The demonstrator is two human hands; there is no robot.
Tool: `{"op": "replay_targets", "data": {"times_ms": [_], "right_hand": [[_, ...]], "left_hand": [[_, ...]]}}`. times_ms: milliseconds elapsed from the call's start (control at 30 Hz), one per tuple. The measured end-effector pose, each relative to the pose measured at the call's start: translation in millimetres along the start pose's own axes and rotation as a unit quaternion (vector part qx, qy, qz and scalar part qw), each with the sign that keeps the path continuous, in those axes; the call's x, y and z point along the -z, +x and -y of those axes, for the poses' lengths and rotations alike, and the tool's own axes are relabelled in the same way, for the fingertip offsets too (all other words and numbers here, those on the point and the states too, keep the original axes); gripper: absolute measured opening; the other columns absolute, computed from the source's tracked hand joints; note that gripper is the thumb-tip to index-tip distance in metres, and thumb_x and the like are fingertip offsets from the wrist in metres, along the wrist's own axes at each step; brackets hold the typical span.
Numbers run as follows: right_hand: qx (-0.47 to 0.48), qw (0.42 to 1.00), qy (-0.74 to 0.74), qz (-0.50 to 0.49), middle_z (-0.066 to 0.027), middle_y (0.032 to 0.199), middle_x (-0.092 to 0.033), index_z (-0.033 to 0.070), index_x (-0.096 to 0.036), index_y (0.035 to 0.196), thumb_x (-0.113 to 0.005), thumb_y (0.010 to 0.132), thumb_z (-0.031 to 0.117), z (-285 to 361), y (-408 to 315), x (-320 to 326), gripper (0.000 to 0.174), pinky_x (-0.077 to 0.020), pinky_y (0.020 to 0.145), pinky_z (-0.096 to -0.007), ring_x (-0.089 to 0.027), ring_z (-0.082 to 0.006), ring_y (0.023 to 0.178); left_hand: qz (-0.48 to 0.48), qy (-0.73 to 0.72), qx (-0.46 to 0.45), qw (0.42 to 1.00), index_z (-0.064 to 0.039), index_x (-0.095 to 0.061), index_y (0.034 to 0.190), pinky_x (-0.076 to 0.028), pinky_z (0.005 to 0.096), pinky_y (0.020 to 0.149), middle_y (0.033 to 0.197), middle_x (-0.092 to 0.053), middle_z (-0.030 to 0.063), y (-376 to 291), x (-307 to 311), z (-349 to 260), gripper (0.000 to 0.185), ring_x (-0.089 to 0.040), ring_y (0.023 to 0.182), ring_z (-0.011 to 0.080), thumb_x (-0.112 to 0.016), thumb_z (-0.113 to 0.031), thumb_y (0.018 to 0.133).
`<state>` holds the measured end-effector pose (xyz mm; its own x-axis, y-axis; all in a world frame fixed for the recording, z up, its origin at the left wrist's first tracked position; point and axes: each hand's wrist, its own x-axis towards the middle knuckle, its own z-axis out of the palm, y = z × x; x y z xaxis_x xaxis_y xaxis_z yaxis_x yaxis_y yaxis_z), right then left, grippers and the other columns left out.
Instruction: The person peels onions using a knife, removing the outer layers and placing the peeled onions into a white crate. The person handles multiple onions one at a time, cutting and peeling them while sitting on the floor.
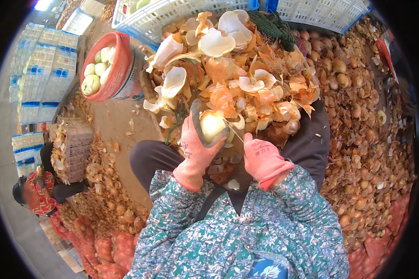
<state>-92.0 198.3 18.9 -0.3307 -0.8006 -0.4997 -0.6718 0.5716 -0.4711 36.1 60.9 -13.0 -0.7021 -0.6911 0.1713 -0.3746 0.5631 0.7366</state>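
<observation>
A pale, mostly peeled onion (211, 126) rests in my left hand (199, 143), which wears a pink work glove with a dark grey coated palm and fingers. My right hand (263, 155), gloved the same way, is closed around a small knife (234, 130); its handle is hidden in the fist. The thin blade points up and left, its tip at the onion's right side. Just beyond both hands rises a large heap of onion skins (227, 69), brown papery pieces mixed with thick white layers.
A red mesh sack (124, 62) at the left holds peeled onions (99, 69). White plastic crates (185, 14) stand behind the heap. Unpeeled onions (359, 139) cover the floor at right. Another person (40, 191) sits at far left beside a basket of skins (78, 150). Stacked crates (45, 69) stand beyond.
</observation>
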Motion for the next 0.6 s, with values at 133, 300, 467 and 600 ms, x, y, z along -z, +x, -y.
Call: {"op": "replay_targets", "data": {"times_ms": [133, 300, 467, 600], "right_hand": [[0.004, 1.0, 0.004, -0.017, -0.0246, 0.081, -0.067, -0.004, -0.052, 0.102, -0.056, 0.084, 0.006, 1.4, 7.2, -6.8, 0.021, -0.0533, 0.072, -0.046, -0.067, -0.0399, 0.081], [0.058, 0.998, -0.009, 0.0, -0.0244, 0.078, -0.067, -0.005, -0.054, 0.101, -0.058, 0.084, 0.008, -12.5, 15.0, 14.6, 0.022, -0.053, 0.072, -0.0467, -0.067, -0.0396, 0.08], [0.108, 0.992, -0.047, 0.055, -0.0256, 0.082, -0.066, -0.005, -0.054, 0.1, -0.059, 0.084, 0.011, -31.9, 31.0, 38.9, 0.024, -0.0522, 0.074, -0.0474, -0.066, -0.0411, 0.083], [0.083, 0.995, -0.026, -0.039, -0.0271, 0.088, -0.065, -0.005, -0.055, 0.101, -0.057, 0.085, 0.01, -57.6, 46.7, 58.9, 0.022, -0.0516, 0.076, -0.047, -0.064, -0.0432, 0.087]], "left_hand": [[0.003, 0.017, 0.002, 1.0, -0.001, -0.033, 0.147, -0.041, 0.0407, 0.105, 0.141, -0.046, 0.0191, 0.6, -2.3, -4.1, 0.101, -0.05, 0.126, 0.0329, -0.084, -0.007, 0.059], [0.006, 0.03, -0.024, 0.999, -0.001, -0.034, 0.147, -0.042, 0.0409, 0.103, 0.14, -0.047, 0.0197, 3.4, -1.4, -5.4, 0.102, -0.051, 0.124, 0.0338, -0.085, -0.01, 0.06], [-0.001, 0.022, -0.074, 0.997, 0.0, -0.034, 0.145, -0.044, 0.0466, 0.092, 0.121, -0.055, 0.0204, 7.8, -3.5, 2.1, 0.102, -0.054, 0.107, 0.0388, -0.086, -0.025, 0.06], [0.062, 0.076, -0.142, 0.985, 0.001, -0.032, 0.146, -0.043, 0.0451, 0.096, 0.124, -0.054, 0.0214, 12.0, 6.7, -0.2, 0.105, -0.055, 0.111, 0.0369, -0.087, -0.023, 0.06]]}}
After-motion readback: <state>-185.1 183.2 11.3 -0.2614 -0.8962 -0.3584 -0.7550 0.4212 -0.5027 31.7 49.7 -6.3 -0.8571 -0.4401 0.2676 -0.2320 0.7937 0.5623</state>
